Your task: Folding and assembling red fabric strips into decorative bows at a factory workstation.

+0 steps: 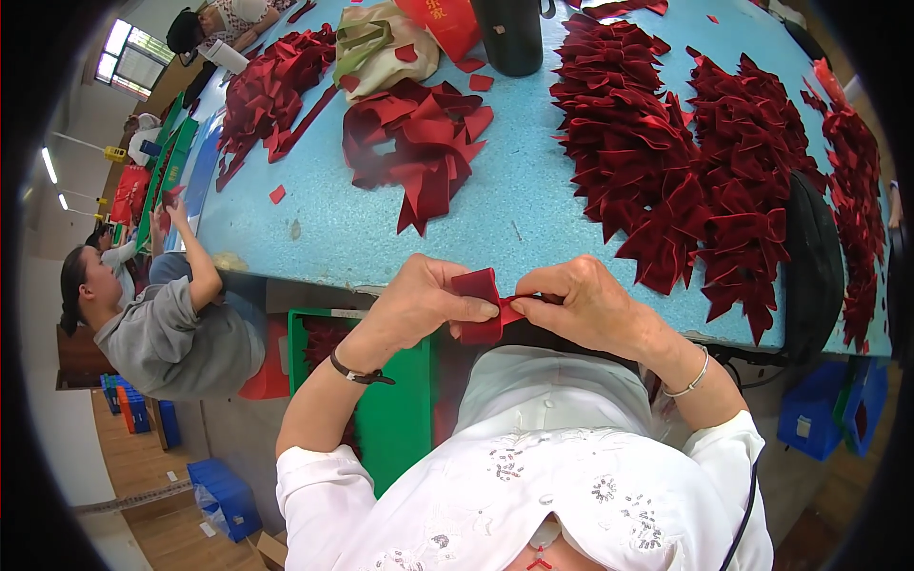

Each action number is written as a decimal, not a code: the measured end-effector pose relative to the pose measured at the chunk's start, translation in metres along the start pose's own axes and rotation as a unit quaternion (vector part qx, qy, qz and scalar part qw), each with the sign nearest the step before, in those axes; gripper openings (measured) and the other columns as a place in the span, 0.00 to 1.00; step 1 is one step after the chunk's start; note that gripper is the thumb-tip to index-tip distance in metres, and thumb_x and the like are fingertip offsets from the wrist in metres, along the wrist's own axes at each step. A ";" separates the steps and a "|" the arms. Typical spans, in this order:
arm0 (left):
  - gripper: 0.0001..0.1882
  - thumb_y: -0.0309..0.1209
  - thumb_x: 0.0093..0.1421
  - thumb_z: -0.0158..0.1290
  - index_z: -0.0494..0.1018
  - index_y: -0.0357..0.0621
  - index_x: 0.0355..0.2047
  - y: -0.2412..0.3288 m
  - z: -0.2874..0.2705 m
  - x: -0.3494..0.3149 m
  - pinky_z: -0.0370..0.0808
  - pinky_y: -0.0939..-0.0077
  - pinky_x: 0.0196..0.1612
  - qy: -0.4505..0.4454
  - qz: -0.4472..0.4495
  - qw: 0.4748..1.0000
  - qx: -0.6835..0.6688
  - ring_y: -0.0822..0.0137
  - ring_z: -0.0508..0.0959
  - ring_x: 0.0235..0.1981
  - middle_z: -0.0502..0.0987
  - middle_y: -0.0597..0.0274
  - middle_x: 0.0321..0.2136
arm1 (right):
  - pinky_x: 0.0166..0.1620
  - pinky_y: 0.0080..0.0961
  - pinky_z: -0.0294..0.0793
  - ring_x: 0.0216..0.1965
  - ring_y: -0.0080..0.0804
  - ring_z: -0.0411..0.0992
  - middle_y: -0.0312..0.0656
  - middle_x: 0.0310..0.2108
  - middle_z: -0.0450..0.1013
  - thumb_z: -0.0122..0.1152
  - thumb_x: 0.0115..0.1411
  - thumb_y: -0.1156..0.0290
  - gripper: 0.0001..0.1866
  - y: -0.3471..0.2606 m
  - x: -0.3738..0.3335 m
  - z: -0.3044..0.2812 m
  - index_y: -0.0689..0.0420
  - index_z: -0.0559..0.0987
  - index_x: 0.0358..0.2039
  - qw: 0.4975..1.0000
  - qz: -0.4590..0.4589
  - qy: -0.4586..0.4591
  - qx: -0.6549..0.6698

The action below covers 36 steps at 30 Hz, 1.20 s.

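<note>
Just off the table's near edge, my two hands work on a dark red ribbon bow (479,285). My left hand (419,300) pinches its folded loop between thumb and fingers. My right hand (586,297) is closed on the narrow middle strip at the bow's right side, thumb against fingertips. Beyond my hands, a loose heap of red ribbon pieces (419,143) lies on the light blue table (519,190). To the right, finished-looking red bows lie in long overlapping rows (628,143), with a second row (743,181) beside them.
A black tumbler (507,40) and a pale cloth bag (386,48) stand far back. A black bag (814,276) sits at the right edge. Below the table is a green crate (395,409). A co-worker (181,328) sits at left; blue bins (224,497) are on the floor.
</note>
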<state>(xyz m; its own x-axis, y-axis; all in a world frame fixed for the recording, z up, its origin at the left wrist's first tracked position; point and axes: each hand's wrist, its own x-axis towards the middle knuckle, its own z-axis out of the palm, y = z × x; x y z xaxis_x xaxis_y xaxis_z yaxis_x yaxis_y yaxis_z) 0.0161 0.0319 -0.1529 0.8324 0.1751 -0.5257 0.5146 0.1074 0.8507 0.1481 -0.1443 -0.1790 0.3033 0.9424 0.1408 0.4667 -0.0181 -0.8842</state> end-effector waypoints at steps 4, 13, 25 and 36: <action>0.07 0.24 0.48 0.63 0.79 0.34 0.27 -0.001 0.003 -0.001 0.66 0.84 0.20 0.020 0.015 0.999 0.038 0.78 0.72 0.18 0.78 0.63 0.20 | 0.20 0.23 0.66 0.16 0.20 0.67 0.46 0.17 0.72 0.60 0.54 0.75 0.06 -0.002 -0.001 -0.001 0.65 0.79 0.29 0.999 -0.014 0.004 -0.034; 0.04 0.23 0.50 0.61 0.80 0.37 0.28 0.003 0.019 -0.014 0.66 0.86 0.20 0.061 0.092 0.993 0.035 0.81 0.71 0.18 0.77 0.67 0.20 | 0.19 0.20 0.66 0.15 0.19 0.67 0.40 0.17 0.72 0.59 0.56 0.74 0.06 -0.006 -0.004 -0.009 0.64 0.79 0.31 1.000 0.008 0.000 0.009; 0.07 0.18 0.50 0.60 0.81 0.40 0.30 0.007 0.017 -0.014 0.67 0.86 0.23 -0.003 0.063 0.990 0.124 0.82 0.70 0.20 0.78 0.70 0.22 | 0.20 0.18 0.67 0.17 0.17 0.68 0.38 0.17 0.73 0.59 0.56 0.73 0.07 -0.006 -0.003 -0.019 0.63 0.81 0.32 0.982 0.095 -0.108 0.124; 0.06 0.21 0.50 0.60 0.80 0.38 0.30 0.006 0.008 -0.007 0.68 0.85 0.24 -0.049 -0.004 0.999 -0.011 0.80 0.72 0.22 0.78 0.68 0.23 | 0.22 0.28 0.69 0.18 0.34 0.72 0.45 0.19 0.73 0.59 0.54 0.77 0.04 0.012 -0.004 0.000 0.63 0.79 0.29 0.989 -0.147 0.010 -0.028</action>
<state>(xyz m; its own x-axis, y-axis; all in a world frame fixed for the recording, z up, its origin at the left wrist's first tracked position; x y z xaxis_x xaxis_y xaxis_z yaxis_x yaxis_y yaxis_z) 0.0152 0.0239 -0.1444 0.8454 0.0772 -0.5286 0.5171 0.1301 0.8460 0.1527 -0.1484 -0.1897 0.1634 0.9029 0.3976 0.5823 0.2370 -0.7777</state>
